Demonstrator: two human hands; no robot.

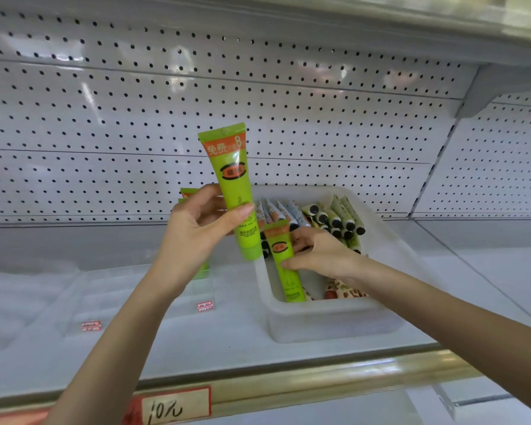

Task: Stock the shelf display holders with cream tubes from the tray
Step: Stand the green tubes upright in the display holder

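My left hand pinches a green cream tube with an orange band, held upright above the shelf, cap down. Inside the white tray my right hand grips a second green tube, which leans against the tray's left wall. The tray holds several more tubes, pale green ones with black caps at the back and white and orange ones beside them. Clear display holders stand on the shelf to the left. Green tubes stand in one holder behind my left hand, mostly hidden.
A white pegboard wall backs the shelf, and another shelf hangs overhead. Small red price labels mark the holders' fronts. A gold rail with a price tag runs along the shelf's front edge.
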